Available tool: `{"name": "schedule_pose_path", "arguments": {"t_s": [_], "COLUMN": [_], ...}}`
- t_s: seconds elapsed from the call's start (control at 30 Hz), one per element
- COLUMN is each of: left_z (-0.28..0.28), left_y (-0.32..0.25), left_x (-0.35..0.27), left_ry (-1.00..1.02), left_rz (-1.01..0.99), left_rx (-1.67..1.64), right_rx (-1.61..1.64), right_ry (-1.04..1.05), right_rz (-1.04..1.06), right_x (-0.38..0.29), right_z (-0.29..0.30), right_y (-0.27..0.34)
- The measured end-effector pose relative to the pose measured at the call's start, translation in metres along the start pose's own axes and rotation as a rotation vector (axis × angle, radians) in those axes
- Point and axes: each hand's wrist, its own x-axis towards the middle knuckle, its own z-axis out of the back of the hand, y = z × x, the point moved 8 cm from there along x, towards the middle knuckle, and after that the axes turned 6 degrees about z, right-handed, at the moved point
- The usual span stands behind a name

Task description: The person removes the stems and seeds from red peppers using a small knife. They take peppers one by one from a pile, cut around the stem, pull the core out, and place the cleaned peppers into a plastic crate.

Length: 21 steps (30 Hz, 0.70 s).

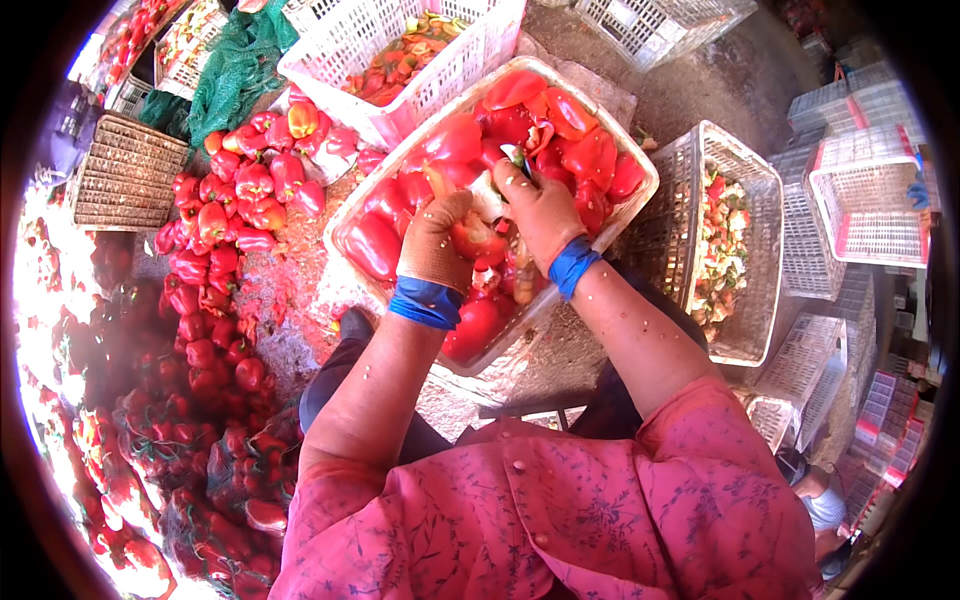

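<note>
Both my hands are over a white plastic crate (642, 171) heaped with cut red bell peppers (373, 245). My left hand (437, 244), in a tan glove with a blue wristband, grips an opened red bell pepper (478, 238). A pale seed core (487, 196) shows between the hands. My right hand (541, 214), gloved and banded the same way, is closed around what looks like a small knife (516, 155), mostly hidden by the fingers; a bit of green shows beside it. Loose seeds stick to both gloves and forearms.
Whole red peppers (255, 184) lie piled on the floor at left, near netted sacks of peppers (247, 465). A crate of orange-red pieces (330, 82) stands beyond. At right, another crate (776, 225) holds pepper trimmings (721, 247). Stacked crates (870, 195) and a person (825, 506) are farther right.
</note>
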Motion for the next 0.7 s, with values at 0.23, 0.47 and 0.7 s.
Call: {"name": "schedule_pose_path", "arguments": {"t_s": [0.23,0.47,0.7], "left_z": [-0.010,0.004,-0.021], "left_y": [-0.022,0.031,0.110], "left_x": [-0.014,-0.018,-0.033], "left_ry": [0.066,-0.063,0.167], "left_rz": [0.138,-0.417,-0.355], "left_rx": [0.108,1.459,2.575], "right_rx": [-0.553,0.124,0.377], "right_ry": [-0.006,-0.182,-0.233], "right_rz": [0.204,0.039,0.068], "right_x": [0.004,0.015,0.011], "right_z": [0.031,0.058,0.080], "right_y": [0.045,0.045,0.061]}}
